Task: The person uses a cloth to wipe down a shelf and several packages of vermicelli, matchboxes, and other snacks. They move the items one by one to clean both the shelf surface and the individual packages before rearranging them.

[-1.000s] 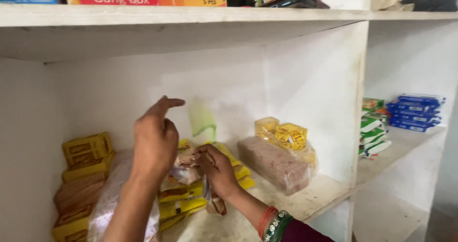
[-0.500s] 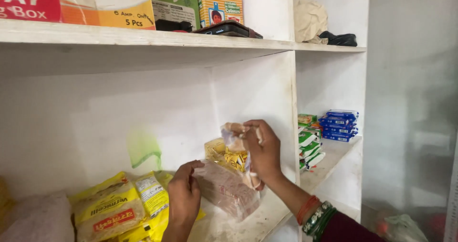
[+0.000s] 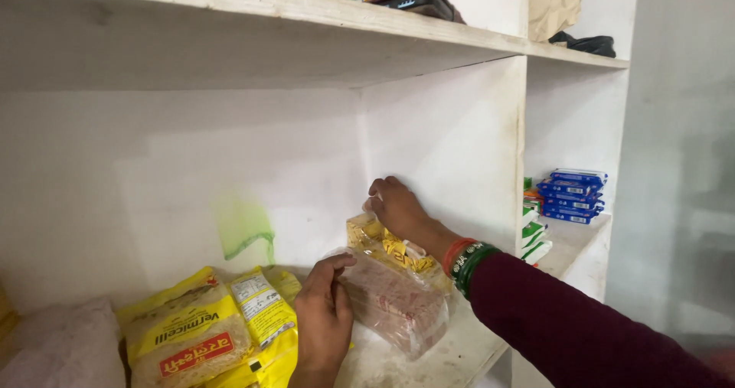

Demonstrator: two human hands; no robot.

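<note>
White-painted shelving fills the view, with a deep lower shelf (image 3: 459,353) at six o'clock and an upper shelf (image 3: 306,9) running across twelve o'clock. On the lower shelf lies a clear bag of brownish noodles (image 3: 394,304), sitting near the shelf's front edge and close to the partition wall (image 3: 452,143). The person's left hand (image 3: 325,323) comes up from six o'clock; its fingers (image 3: 337,269) are curled against the near end of that clear bag, touching it, though I cannot tell whether they truly pinch the plastic. The right hand (image 3: 394,208), reaching in from four o'clock past a maroon sleeve (image 3: 566,327) and a stack of red and green bangles (image 3: 467,258), rests knuckles-up at the back corner, fingers clenched over the top of a yellow packet (image 3: 383,242) that stands just behind the clear bag. At eight o'clock, just beside the left hand, yellow vermicelli packets (image 3: 191,334) lie piled, with a pale plastic bag (image 3: 61,350) further out at nine. Beyond the partition, at three o'clock, blue packets (image 3: 573,195) are stacked on a neighbouring shelf, and a dark case (image 3: 417,1) lies on the upper shelf.
</note>
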